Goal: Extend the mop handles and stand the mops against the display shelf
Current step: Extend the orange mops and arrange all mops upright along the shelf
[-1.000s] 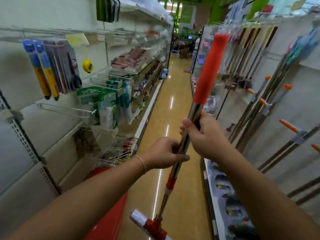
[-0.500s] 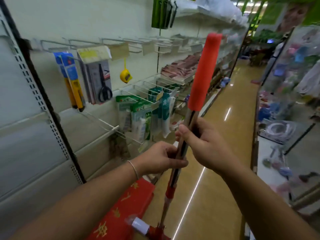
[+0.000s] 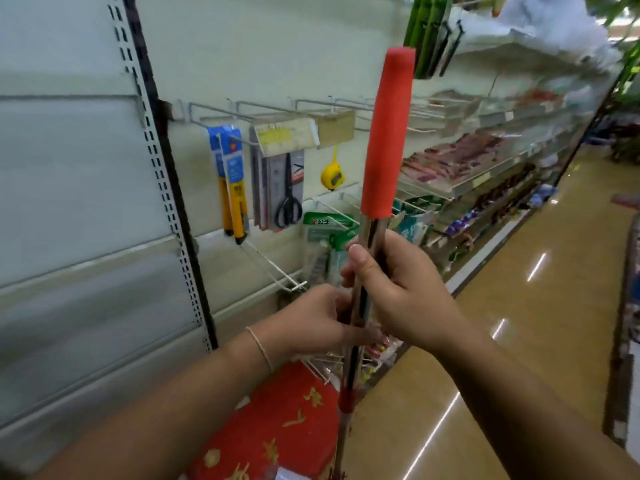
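Mop handle (image 3: 360, 306) in both hands (image 3: 391, 289)

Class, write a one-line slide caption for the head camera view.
Both hands, left hand below right hand, grip the metal mop handle under its red foam grip, beside the display shelf.

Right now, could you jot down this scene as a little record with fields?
place: shop aisle beside a display shelf
held item: mop handle, upright, red foam sleeve on top
right hand: grips the metal pole just under the sleeve
left hand: holds the pole lower down
hanging nearby: scissors, yellow tape measure
mop standing against shelf: not yet
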`<state>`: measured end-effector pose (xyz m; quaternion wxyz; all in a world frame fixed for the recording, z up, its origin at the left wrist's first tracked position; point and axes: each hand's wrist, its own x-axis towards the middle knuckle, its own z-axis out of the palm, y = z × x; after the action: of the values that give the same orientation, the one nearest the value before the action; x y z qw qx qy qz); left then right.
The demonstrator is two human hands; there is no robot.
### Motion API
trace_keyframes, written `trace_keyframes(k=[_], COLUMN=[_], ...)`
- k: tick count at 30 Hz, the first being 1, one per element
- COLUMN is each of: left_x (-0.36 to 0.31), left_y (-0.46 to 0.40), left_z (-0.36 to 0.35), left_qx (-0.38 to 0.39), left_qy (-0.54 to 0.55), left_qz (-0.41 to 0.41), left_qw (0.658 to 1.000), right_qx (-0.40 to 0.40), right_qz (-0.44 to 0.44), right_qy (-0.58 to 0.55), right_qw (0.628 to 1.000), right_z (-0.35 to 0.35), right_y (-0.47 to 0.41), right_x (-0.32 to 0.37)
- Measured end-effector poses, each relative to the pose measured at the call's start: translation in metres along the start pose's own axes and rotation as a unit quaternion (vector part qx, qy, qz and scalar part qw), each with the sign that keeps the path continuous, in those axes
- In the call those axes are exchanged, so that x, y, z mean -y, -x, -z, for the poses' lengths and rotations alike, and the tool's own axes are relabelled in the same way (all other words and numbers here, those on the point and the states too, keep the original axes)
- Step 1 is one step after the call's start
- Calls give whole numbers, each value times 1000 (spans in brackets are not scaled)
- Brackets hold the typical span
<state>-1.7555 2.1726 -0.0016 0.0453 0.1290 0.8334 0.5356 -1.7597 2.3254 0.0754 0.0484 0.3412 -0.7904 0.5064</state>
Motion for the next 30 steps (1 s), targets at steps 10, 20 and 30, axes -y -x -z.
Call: trace_keyframes(k=[10, 20, 30], left_x=[1, -33, -41], left_y=[17, 18, 35], left_z=[60, 90, 92], left_qx=[-110, -262, -352], left_qy=[3, 1, -33], left_qz=[93, 107, 121], left_qw=[990, 959, 927], right_qx=[99, 187, 255], right_qz=[66, 141, 152], right_qy=[-65, -152, -162], right_qw=[991, 960, 941], right_z=[-50, -51, -58], right_y=[-78, -144, -146], right_x=[-8, 12, 28])
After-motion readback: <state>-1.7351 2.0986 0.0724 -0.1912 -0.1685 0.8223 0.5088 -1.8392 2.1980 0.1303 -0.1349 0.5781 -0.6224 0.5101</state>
